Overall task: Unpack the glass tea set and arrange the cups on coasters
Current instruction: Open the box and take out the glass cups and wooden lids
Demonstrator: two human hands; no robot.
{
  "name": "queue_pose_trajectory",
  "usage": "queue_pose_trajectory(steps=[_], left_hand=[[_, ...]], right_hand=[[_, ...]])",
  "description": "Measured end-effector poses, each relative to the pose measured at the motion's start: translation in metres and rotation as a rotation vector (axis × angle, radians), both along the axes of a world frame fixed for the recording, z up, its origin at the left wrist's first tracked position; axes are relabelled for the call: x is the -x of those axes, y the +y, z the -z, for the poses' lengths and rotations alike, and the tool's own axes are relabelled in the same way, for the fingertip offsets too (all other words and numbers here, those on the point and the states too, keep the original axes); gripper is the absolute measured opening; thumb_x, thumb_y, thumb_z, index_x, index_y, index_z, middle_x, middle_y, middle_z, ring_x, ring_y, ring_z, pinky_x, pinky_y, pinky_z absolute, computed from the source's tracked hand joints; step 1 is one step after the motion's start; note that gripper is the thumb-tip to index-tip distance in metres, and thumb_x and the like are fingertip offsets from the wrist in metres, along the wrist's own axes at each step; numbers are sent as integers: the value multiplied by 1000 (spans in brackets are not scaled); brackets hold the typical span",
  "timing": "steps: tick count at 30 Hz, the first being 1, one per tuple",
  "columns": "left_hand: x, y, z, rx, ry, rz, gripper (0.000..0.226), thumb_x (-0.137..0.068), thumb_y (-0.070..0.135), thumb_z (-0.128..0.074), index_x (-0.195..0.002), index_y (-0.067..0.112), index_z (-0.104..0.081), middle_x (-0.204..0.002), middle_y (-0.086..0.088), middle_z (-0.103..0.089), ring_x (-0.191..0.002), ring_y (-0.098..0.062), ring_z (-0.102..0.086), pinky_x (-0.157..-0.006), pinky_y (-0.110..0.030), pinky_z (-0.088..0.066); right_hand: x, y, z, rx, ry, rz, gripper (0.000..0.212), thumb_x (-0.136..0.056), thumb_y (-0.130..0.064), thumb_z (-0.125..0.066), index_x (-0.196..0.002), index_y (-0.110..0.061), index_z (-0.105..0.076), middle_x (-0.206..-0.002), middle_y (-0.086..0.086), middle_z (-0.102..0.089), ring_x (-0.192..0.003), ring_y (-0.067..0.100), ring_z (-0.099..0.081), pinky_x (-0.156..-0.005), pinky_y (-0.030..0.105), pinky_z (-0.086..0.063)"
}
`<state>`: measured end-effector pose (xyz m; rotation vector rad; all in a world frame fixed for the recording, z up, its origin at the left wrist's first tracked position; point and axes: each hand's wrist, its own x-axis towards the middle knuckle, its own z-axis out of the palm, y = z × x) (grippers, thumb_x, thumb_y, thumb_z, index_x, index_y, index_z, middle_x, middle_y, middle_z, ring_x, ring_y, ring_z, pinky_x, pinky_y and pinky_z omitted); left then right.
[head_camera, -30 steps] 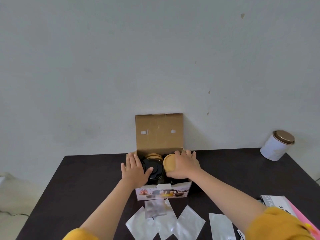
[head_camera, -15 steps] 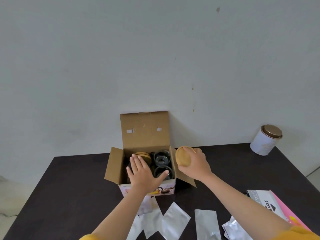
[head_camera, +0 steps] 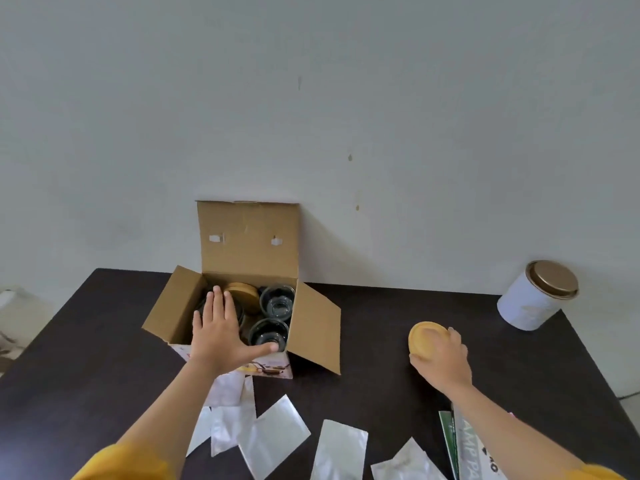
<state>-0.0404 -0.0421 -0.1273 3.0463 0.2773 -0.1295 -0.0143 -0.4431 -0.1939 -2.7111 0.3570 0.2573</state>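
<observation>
Head view is showing a dark table (head_camera: 381, 341) set against a pale wall, with an open cardboard box (head_camera: 313, 327) standing on it, its lid flap upright at the back and its side flaps splayed outward. The left hand (head_camera: 216, 336) is lying flat over the near left part of the box, fingers straight and spread, thumb reaching out toward the nearer of two glass cups (head_camera: 268, 332) sitting in the right half; it is grasping nothing. The farther cup (head_camera: 277, 301) is sitting just behind the first, and a stack of wooden coasters (head_camera: 244, 294) is showing in the box just beyond the left fingertips. Well to the right of the box, the right hand (head_camera: 441, 358) is curling around a single round wooden coaster (head_camera: 424, 341), holding it by its edge close to the tabletop; whether it is touching the surface cannot be told. A white tin with a gold lid (head_camera: 535, 296) is standing near the far right corner. Several flat silvery pouches (head_camera: 270, 434) are lying scattered along the near edge, beside some printed packaging (head_camera: 467, 448).
</observation>
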Motion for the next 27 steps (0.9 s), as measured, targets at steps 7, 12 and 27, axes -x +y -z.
queue_pose_trajectory(steps=[7, 12, 27], left_hand=[[-2, -2, 6, -38, -14, -1, 150, -41, 105, -18, -150, 3, -6, -158, -16, 2, -146, -32, 3, -116, -53, -9], [-4, -1, 6, -39, -16, -6, 148, -42, 105, -18, -150, 4, -6, -159, -14, 4, -146, -31, 4, -116, -52, -7], [-4, -2, 8, -26, -48, -10, 148, -42, 104, -17, -150, 2, -11, -158, -18, -3, -146, -33, -2, -116, -54, -13]], right_hand=[[-59, -42, 9, -8, -4, 20, 57, -87, -41, -63, -137, -26, -40, -158, 13, -8, -144, 40, -10, -96, 52, -44], [-89, -62, 21, -8, 3, 77, 57, -88, -44, -60, -138, -30, -35, -158, 14, -1, -144, 44, -3, -97, 56, -42], [-63, -2, -9, -6, -65, -29, 72, -95, -53, -41, -152, -18, -15, -160, 19, -1, -148, 33, 4, -118, 52, -11]])
